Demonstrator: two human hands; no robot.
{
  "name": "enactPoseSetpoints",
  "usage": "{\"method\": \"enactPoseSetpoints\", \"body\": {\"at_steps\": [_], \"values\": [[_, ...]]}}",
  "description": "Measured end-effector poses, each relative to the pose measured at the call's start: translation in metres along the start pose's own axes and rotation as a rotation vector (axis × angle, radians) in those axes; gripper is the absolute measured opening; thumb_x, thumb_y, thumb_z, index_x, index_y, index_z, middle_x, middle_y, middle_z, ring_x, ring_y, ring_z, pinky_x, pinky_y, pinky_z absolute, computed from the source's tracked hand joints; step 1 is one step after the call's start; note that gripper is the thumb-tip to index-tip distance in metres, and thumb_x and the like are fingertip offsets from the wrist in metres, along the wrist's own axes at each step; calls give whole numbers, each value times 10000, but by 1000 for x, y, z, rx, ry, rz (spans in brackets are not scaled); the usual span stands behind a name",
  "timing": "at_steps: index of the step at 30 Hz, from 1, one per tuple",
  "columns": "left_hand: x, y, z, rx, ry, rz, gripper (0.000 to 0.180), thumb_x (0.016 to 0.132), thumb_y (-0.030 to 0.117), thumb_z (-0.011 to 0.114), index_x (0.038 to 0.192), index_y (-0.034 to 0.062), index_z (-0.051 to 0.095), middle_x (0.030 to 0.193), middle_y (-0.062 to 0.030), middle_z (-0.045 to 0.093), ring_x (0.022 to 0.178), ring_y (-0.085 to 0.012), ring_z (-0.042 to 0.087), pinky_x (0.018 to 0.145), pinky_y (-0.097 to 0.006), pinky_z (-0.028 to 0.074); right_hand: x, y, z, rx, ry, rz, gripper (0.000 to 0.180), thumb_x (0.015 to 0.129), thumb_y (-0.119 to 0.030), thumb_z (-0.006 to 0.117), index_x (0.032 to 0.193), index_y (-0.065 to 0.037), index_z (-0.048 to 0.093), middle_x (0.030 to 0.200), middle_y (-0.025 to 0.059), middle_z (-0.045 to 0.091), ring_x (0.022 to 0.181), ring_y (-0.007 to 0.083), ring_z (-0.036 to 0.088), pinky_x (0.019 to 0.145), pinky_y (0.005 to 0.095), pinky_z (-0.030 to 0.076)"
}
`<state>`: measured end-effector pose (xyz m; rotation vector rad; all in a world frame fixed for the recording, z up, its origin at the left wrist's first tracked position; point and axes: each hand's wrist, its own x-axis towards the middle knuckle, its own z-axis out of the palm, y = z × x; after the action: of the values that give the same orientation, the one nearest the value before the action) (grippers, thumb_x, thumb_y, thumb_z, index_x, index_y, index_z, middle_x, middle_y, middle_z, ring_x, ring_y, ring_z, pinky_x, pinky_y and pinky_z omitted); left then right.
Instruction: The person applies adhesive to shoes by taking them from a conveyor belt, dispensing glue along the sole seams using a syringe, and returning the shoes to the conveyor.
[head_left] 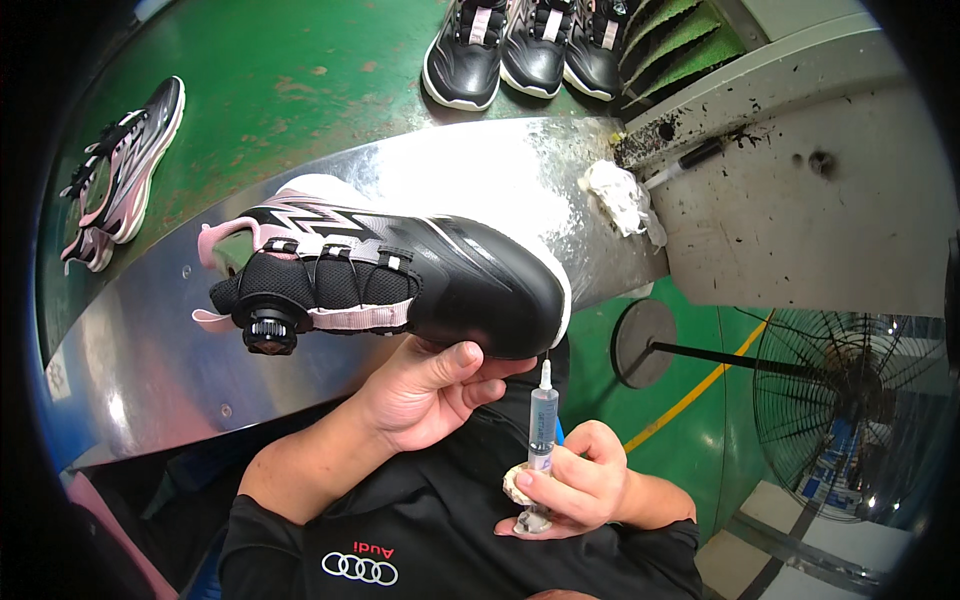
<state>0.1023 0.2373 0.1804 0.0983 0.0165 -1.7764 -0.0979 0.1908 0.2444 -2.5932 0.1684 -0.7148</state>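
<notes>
A green, scuffed work surface (300, 85) spans the upper left, edged by a curved, silvery metal ledge (150, 330). At lower right, a black wire-caged fan (850, 400) faces the work area; were it running, its draught might disturb a fine bead of liquid. The black, white and pink shoe with a round dial (480, 285) lies sideways over the ledge, toe to the right; whether the ledge bears any of its weight cannot be told.

The left hand (425, 390) supports the shoe from the near side, thumb against the upper and other fingers partly hidden under the forefoot. Since this hold is at the toe half only, the heel could swing and carry the seam off line. The right hand (590, 480) is closed around a clear plastic syringe (543, 425), upright below the toe. Uneven pressure on its plunger would probably release too much liquid and smear the glossy black upper.

A whitish, lumpy wad (515, 485) beside the right fingers may loosen their purchase. The thin needle (546, 354) reaches the toe's lower edge; actual contact is too small to confirm. A slip here could scratch the toe or prick the nearby left fingertips.
</notes>
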Motion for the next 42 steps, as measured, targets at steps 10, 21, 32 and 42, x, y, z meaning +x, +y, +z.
{"method": "enactPoseSetpoints", "body": {"at_steps": [10,21,32,42], "values": [[-24,8,-14,27,40,-73,345,854,55,611,1193,57,549,1180,-117,596,1100,-290,576,822,-357,535,-14,-1,3,41,256,-81,689,579,-504,823,1041,-92,519,804,42,535,606,182,503,525,278,356],[-187,105,7,865,815,675,540,782,108,615,1254,-69,420,1177,-139,567,1070,-246,568,973,-358,432,-9,87,43,349,188,231,860,556,-542,823,1155,-23,490,907,86,553,742,232,460,669,346,371],[-74,199,2,549,636,679,286,887,252,550,629,166,462,697,-19,598,754,-192,622,832,-394,498,10,95,28,269,98,403,814,571,-547,806,1117,-13,524,933,96,578,749,241,499,683,335,404],[-78,207,-25,446,706,745,336,834,344,590,1044,84,626,1037,-109,652,929,-263,642,849,-419,520,12,116,22,275,222,487,859,589,-501,810,1184,44,515,907,121,568,739,235,506,684,321,426]]}}
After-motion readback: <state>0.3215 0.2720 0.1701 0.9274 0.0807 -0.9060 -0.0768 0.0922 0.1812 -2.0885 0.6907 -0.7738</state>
